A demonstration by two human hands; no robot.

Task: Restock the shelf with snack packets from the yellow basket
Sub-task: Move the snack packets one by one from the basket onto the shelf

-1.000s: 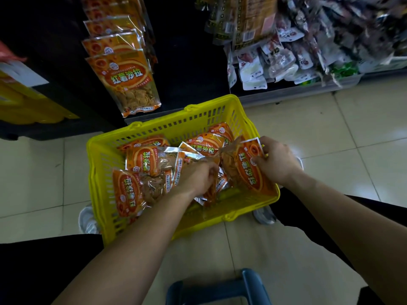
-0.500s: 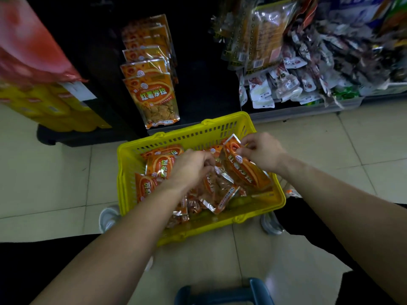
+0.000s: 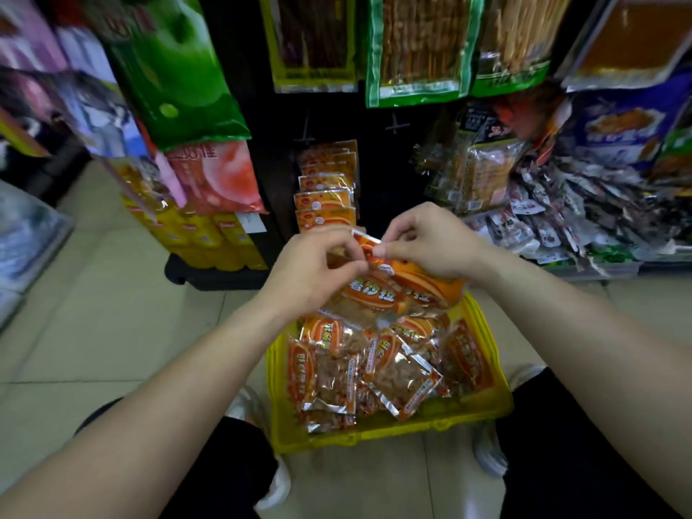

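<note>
My left hand [image 3: 314, 271] and my right hand [image 3: 430, 241] both pinch the top edge of orange snack packets [image 3: 397, 290], held up above the yellow basket [image 3: 498, 402]. At least two packets hang from my fingers, overlapping. The basket sits on the floor between my knees and holds several more orange packets [image 3: 337, 376]. Straight ahead on the dark shelf, a row of the same orange packets [image 3: 325, 196] hangs on a peg, just beyond my hands.
Green bags [image 3: 179, 69] and stick snacks [image 3: 419, 46] hang higher up. Yellow boxes [image 3: 209, 237] stand low on the left. A heap of small dark and white packets [image 3: 561, 219] fills the tray on the right. Tiled floor [image 3: 93, 294] lies to the left.
Both hands have lifted orange packets out of the basket and raised them toward the hanging row. The view has tilted up, showing more of the shelf.
</note>
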